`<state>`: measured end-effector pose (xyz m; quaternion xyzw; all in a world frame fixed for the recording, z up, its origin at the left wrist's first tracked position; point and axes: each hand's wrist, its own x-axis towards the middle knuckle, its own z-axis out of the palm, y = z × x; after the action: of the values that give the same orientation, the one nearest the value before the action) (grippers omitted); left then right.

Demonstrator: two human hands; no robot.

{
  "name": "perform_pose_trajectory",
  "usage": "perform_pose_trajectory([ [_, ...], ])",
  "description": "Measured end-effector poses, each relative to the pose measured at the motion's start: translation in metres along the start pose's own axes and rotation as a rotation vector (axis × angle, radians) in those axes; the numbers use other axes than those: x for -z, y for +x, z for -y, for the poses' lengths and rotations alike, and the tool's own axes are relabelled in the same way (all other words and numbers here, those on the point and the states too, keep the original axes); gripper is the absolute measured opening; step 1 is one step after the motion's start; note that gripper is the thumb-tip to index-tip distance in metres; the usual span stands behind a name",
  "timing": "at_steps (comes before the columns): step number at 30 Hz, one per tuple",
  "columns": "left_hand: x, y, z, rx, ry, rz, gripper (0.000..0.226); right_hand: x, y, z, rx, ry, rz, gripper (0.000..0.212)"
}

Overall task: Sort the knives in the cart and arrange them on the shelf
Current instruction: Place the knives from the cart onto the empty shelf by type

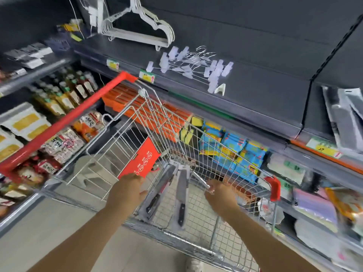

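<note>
Both hands were down inside the cart (231,151), so I judged the step in hand to be picking up knives for sorting. The left knife (159,191) and the middle knife (181,193) lay side by side in clear packs on the cart's floor, black handles toward its near edge and blades toward its far end.

My left hand (127,191) sat at the left knife's pack with the thumb against its edge. The fingers were hidden behind the hand, so I could not tell whether they had closed on it. My right hand (220,195) had its fingers curled round the end of a third knife (201,181), near the cart's right wall.

To do this well, I thought each pack should be taken by its handle end and lifted straight over the rim, so that no corner snagged in the wire mesh. The shelf (255,99) above had bare room beside the packaged knives (345,118) at its right end. Matching kinds would best go there, away from the hangers (196,65). The picture was blurred, so I would have slowed before letting go.
</note>
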<state>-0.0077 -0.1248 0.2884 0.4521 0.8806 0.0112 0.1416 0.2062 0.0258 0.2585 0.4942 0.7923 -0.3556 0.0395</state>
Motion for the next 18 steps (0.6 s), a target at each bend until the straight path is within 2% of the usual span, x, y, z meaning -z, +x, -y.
perform_pose_trajectory([
  [4,-0.03,0.042,0.0,0.013,-0.025,0.076,0.031,-0.027,0.048,-0.011,-0.075,0.002,0.072,0.035],
  [10,-0.087,0.112,0.007,0.004,-0.005,0.179,0.034,-0.074,0.117,-0.032,-0.158,-0.074,0.172,0.045],
  [18,-0.19,0.166,0.028,0.068,-0.051,0.364,0.034,-0.169,0.182,-0.065,-0.302,0.042,0.299,0.058],
])
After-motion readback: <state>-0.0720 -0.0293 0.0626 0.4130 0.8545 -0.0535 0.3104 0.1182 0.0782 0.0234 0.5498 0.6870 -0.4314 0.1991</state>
